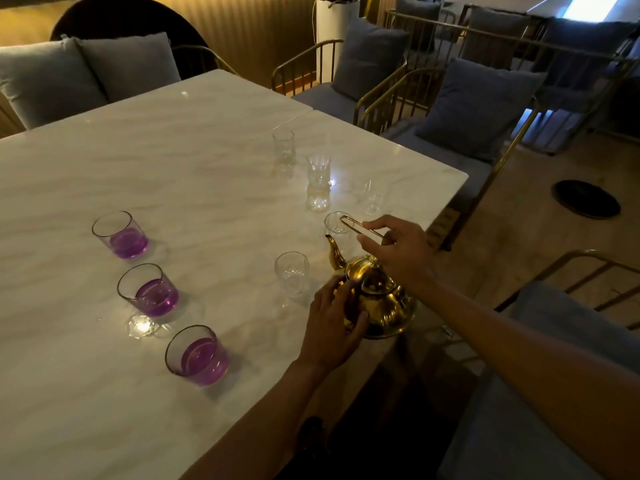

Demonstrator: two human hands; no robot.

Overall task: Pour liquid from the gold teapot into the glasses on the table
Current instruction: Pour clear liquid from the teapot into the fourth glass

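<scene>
The gold teapot (377, 299) stands on the white marble table (207, 168) near its right edge, spout pointing away to the left. My left hand (334, 327) grips the pot's body on its near left side. My right hand (398, 251) pinches the thin wire handle (360, 227) raised above the lid. Three wide glasses with purple liquid stand in a row at the left (121, 235), (149, 291), (197, 355). Several small clear glasses look empty: one beside the spout (292, 273), one behind the handle (337, 223), others farther back (318, 169), (284, 143), (374, 197).
Gold-framed chairs with grey cushions (474, 105) line the table's right side and far end. Another chair (571, 306) is under my right arm. A bright light reflection (140, 326) lies on the tabletop between the purple glasses. A dark round disc (587, 202) is on the floor.
</scene>
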